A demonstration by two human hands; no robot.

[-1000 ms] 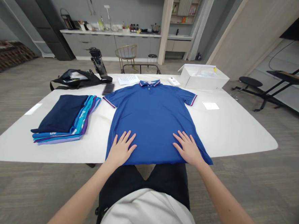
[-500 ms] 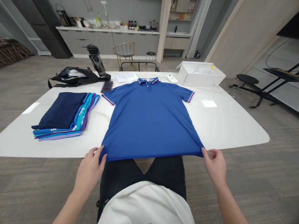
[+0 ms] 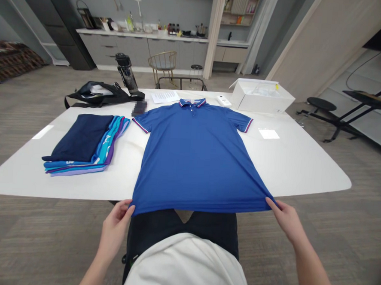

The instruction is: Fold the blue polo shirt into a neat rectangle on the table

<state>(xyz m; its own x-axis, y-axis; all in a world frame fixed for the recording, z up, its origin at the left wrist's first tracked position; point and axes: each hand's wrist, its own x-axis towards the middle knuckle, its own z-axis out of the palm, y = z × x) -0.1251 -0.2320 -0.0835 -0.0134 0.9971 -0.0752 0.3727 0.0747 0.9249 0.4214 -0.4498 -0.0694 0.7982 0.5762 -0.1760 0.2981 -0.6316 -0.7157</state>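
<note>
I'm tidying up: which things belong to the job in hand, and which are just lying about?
Job:
blue polo shirt, hem held by left hand and right hand
folded clothes, probably

Probably lying about:
black bag
dark bottle
printed sheet
white box

The shirt (image 3: 196, 155) lies on the tabletop (image 3: 305, 166), collar (image 3: 192, 103) toward the far edge, hem (image 3: 202, 207) past the near one. Left of it: the stack (image 3: 82, 138), the bag (image 3: 98, 94) behind that. Paper (image 3: 162, 97) lies left of the collar; right, farther back, the box (image 3: 260, 101).
</note>
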